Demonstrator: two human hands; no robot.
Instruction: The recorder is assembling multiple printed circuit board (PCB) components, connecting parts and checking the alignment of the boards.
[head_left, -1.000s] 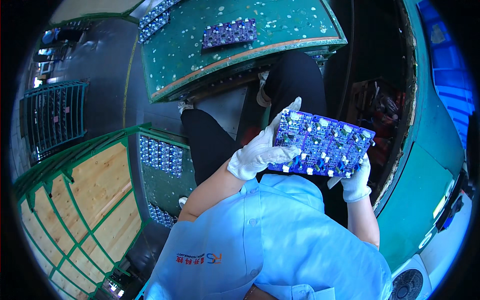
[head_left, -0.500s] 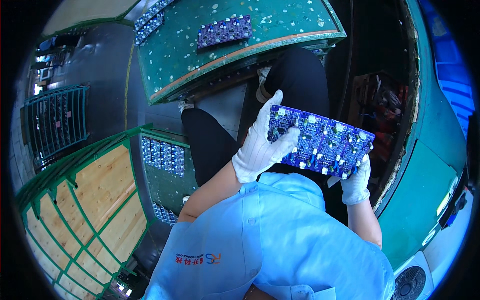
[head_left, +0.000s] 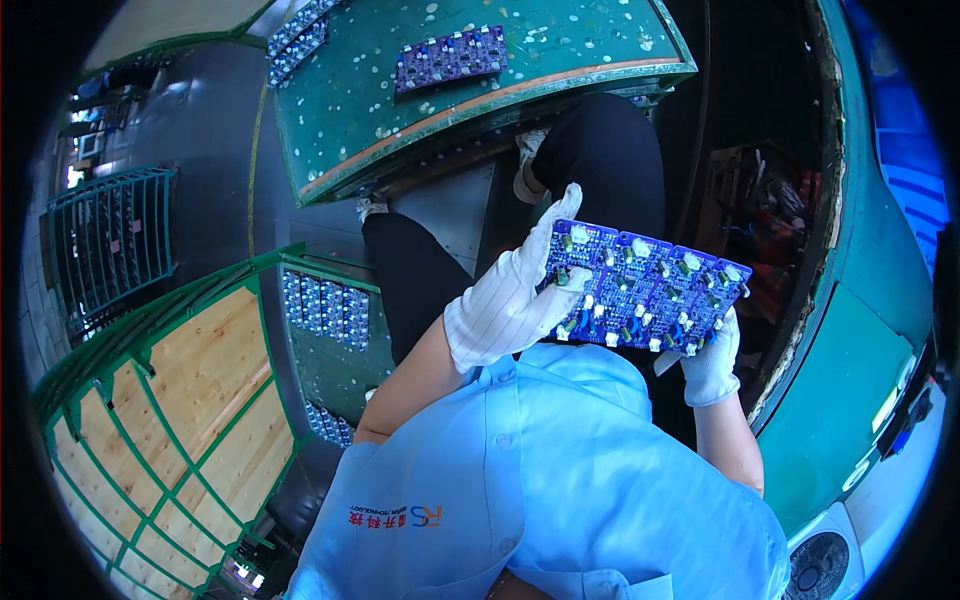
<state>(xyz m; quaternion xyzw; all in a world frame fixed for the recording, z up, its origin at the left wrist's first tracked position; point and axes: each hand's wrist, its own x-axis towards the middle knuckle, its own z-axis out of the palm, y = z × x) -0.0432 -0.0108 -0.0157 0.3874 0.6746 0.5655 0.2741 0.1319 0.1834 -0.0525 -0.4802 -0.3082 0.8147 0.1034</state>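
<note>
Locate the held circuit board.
Head view, right of centre: the circuit board is held between gloved left hand and right hand, pictured above the blue shirt.

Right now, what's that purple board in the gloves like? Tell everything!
The purple board is a flat, stiff-looking rectangle of joined sections, crowded with white, green and blue parts facing the camera. It slants down rightward. The gloved left hand grips its left end; the right hand holds its lower right corner.

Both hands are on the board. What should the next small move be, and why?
Probably ease the thumb of the left hand toward the left edge of the board: it lies over the small components at that end, while the right hand seems to grip the lower right corner.
</note>
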